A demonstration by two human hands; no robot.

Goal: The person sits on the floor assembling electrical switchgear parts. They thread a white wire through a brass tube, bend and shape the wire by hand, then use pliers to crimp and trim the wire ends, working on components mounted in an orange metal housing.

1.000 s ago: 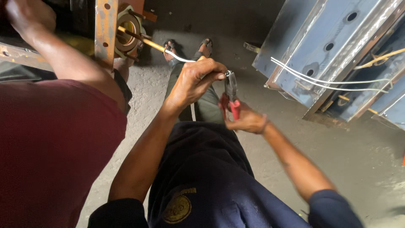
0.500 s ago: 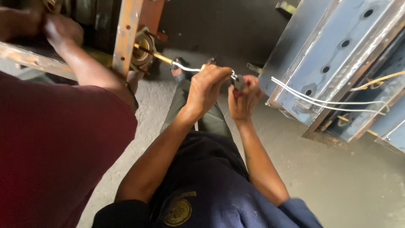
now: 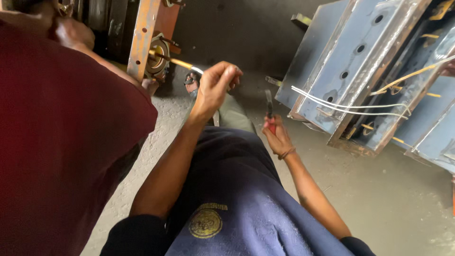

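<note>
**Wire pinched, pliers ready**

My left hand [image 3: 215, 87] is closed, fingertips pinched on the end of a thin white wire [image 3: 196, 70] that comes out past a brass-coloured rod [image 3: 181, 62]. My right hand [image 3: 277, 137] is wrapped around the red handles of a pair of pliers [image 3: 269, 110], nose pointing up and away from me; I cannot tell whether the nose is open or closed. The two hands are apart, the pliers lower and to the right of the wire.

To do this well, I judge I should keep the wire taut and steady with the left hand, so the pliers can meet it squarely near my fingertips, not near the rod, and bite without slipping.

The rod sits in a round fitting [image 3: 157, 57] on a rusty orange steel post [image 3: 141, 40]. Another person in a dark red shirt [image 3: 61, 142] stands close on my left, one hand [image 3: 71, 33] up by the machine. To my right lean grey steel panels [image 3: 350, 61] with holes, white wires [image 3: 341, 105] draped across them, over the concrete floor [image 3: 388, 199].
</note>
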